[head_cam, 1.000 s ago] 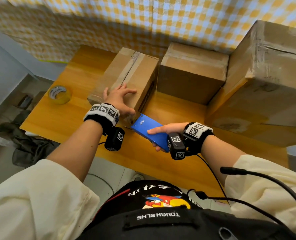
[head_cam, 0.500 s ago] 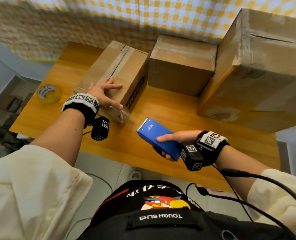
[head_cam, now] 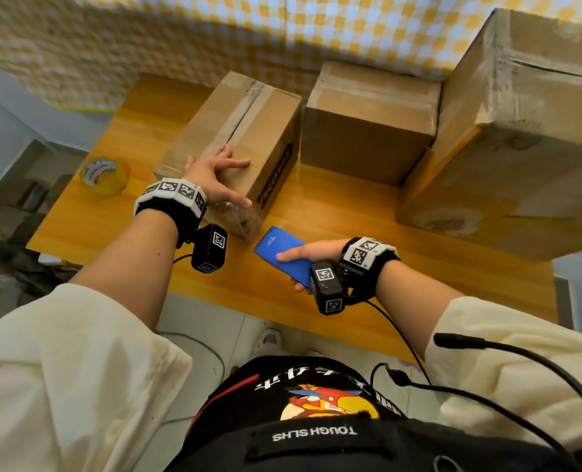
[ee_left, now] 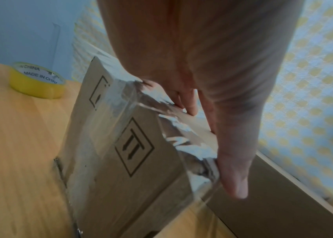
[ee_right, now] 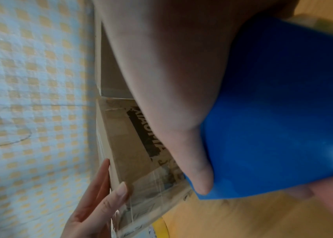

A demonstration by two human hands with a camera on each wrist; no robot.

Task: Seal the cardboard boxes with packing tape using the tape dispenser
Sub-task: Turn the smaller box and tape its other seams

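Note:
A brown cardboard box (head_cam: 248, 131) lies on the wooden table (head_cam: 344, 212), with clear tape (ee_left: 171, 122) wrinkled over its near end and a strip along the top seam. My left hand (head_cam: 218, 178) rests flat on the near end of its top, fingers spread and straight, thumb along the near edge. My right hand (head_cam: 311, 255) grips a blue tape dispenser (head_cam: 276, 252), whose front end is just off the box's near right corner. In the right wrist view the dispenser (ee_right: 283, 112) fills the right side, with the box (ee_right: 128, 145) and my left hand (ee_right: 92, 201) beyond it.
A yellow tape roll (head_cam: 104, 175) lies on the table left of the box. A second cardboard box (head_cam: 368, 120) stands to its right, and a large one (head_cam: 521, 131) at the far right. A checkered cloth (head_cam: 317, 28) hangs behind. The table's near edge is by my waist.
The dispenser was pulled away from the box's near end toward me and to the right, then came back close to the near right corner. My left hand stayed on the box.

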